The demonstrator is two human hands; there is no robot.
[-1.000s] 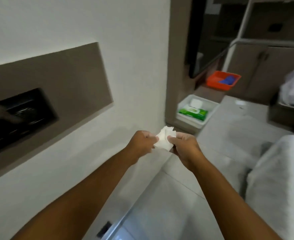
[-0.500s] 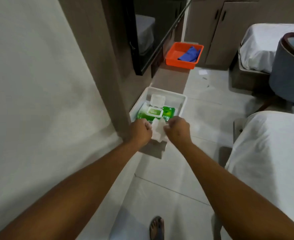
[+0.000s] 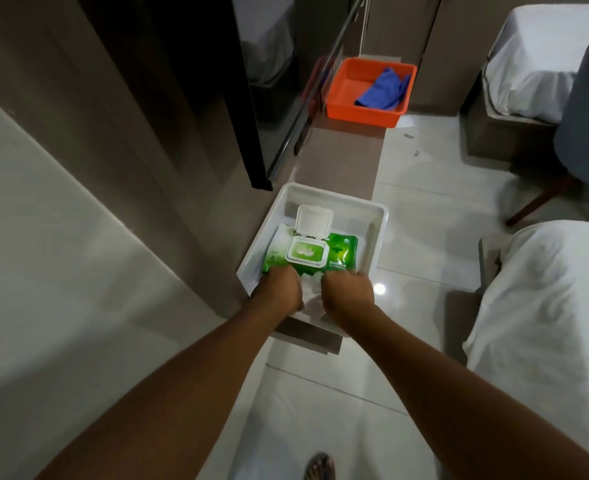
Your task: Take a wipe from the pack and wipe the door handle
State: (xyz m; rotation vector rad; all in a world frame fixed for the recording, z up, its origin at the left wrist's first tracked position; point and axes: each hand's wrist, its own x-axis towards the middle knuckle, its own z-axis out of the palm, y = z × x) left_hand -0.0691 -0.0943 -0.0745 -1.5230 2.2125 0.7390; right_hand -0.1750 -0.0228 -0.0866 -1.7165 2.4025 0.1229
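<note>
— What lies where on the floor (image 3: 424, 244)?

— A tray (image 3: 378, 233) sits on a low ledge (image 3: 341, 157) along the wall on the left. A pack of wipes (image 3: 343, 252) lies inside the tray, toward its left wall, its lid (image 3: 314, 220) flipped up toward the far side.

— And the hands?

— The left hand (image 3: 281, 289) and right hand (image 3: 346, 294) are side by side over the tray's near edge, a wipe (image 3: 312, 292) bunched between them.

— Anything behind the tray?

— A basin (image 3: 350, 109) stands farther along the ledge, a cloth (image 3: 383, 90) inside it at the right. A bed (image 3: 549, 306) lies to the right of the tray, another bed (image 3: 535, 53) at the far right corner, a chair (image 3: 587, 109) between them. A foot (image 3: 319, 467) rests on the floor at the near edge.
</note>
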